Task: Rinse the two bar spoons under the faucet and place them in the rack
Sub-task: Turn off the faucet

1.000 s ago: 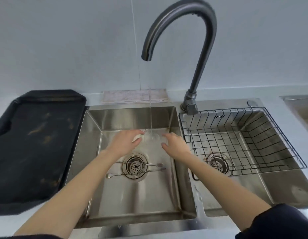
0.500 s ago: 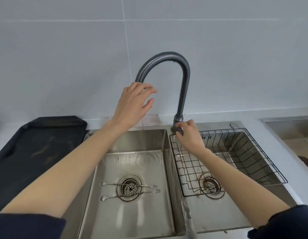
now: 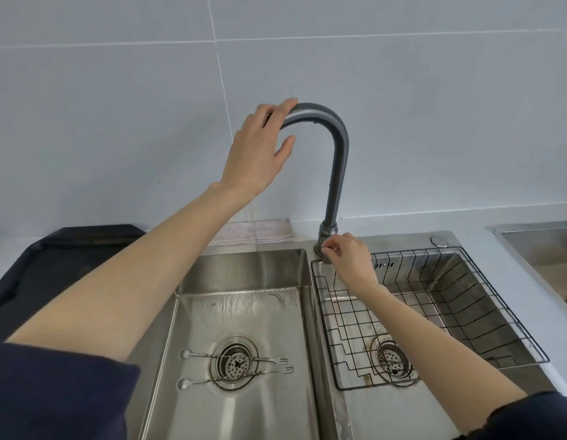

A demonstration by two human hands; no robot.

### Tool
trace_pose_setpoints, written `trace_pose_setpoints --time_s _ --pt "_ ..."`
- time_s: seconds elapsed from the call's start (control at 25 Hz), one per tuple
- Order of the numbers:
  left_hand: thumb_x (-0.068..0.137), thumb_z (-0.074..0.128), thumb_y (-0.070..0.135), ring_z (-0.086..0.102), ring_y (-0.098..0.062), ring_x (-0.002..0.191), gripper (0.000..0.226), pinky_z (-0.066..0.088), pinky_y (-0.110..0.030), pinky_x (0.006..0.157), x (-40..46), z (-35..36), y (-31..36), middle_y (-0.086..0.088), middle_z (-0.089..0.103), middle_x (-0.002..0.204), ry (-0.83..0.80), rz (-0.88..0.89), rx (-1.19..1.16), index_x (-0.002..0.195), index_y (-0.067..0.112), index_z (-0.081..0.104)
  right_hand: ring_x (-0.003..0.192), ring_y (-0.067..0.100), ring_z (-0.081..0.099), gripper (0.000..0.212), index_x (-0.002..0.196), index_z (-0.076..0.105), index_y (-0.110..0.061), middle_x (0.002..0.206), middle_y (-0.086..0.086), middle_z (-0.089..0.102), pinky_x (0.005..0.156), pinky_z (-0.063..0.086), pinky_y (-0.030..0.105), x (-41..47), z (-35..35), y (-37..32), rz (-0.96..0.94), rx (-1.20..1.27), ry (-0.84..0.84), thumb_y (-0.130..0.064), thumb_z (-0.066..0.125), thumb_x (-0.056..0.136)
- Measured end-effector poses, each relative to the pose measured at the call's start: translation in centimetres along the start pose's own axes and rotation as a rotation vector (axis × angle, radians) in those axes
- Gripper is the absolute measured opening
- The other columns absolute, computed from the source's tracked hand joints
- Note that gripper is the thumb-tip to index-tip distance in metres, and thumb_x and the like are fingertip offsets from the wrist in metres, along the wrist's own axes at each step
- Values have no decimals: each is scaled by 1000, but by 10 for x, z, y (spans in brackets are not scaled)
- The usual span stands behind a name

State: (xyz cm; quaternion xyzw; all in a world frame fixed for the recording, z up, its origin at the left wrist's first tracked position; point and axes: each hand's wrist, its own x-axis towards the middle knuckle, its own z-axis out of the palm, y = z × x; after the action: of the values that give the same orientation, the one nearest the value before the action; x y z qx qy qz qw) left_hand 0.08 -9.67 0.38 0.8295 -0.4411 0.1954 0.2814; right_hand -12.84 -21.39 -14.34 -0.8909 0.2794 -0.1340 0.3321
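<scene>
left hand (image 3: 260,150) draped over the top curve of the faucet (image 3: 337,160), fingers wrapped onto the spout, thumb spread off it. right hand (image 3: 349,260) at the faucet base, fingertips pinched on the handle there (handle itself mostly hidden under the fingers). thin water stream (image 3: 258,255) falls straight below the left hand into the left basin (image 3: 231,315), ripples where it lands.

two bar spoons (image 3: 234,366) lie flat on the left basin floor, well below and toward the person from both hands, side by side and parallel, crossing over the drain strainer (image 3: 234,363); bowls to the left, small fork ends to the right. neither hand touches them.

black wire rack (image 3: 434,315) sits in the right basin, right under and beyond the right hand's wrist, nothing in it; a second strainer shows through its mesh.

surface: brushed steel double sink set in a pale counter (image 3: 514,230). dark tray (image 3: 53,258) left of the left forearm. folded cloth (image 3: 263,230) behind the left basin, against the wall. pale grey tiled wall (image 3: 434,90) behind. another steel basin edge (image 3: 539,246) far right. dark sleeves pushed up both arms.
</scene>
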Motion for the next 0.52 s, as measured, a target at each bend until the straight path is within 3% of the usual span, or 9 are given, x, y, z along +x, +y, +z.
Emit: trace_pose_setpoints --time_s 0.16,0.32,0.52 --pt "88 49 22 53 -29 101 51 44 -32 77 -3 9 -1 -12 52 123 82 -9 108 137 18 36 78 15 56 12 92 70 -6 95 9 67 68 44 19 11 -2 1 56 125 15 -13 62 86" --pt "86 48 22 53 -27 101 51 37 -25 72 -4 13 0 -10 53 123 126 -27 144 136 18 38 81 14 55 15 95 70 -7 96 13 71 74 41 23 27 -4 -4 143 261 20 -16 63 86" --pt "84 47 21 55 -26 99 52 37 -24 72 -6 14 -2 -10 55 121 161 -31 153 135 18 40 83 13 54 16 96 69 -5 99 14 71 77 39 22 26 -1 -6 125 238 34 -16 61 86"
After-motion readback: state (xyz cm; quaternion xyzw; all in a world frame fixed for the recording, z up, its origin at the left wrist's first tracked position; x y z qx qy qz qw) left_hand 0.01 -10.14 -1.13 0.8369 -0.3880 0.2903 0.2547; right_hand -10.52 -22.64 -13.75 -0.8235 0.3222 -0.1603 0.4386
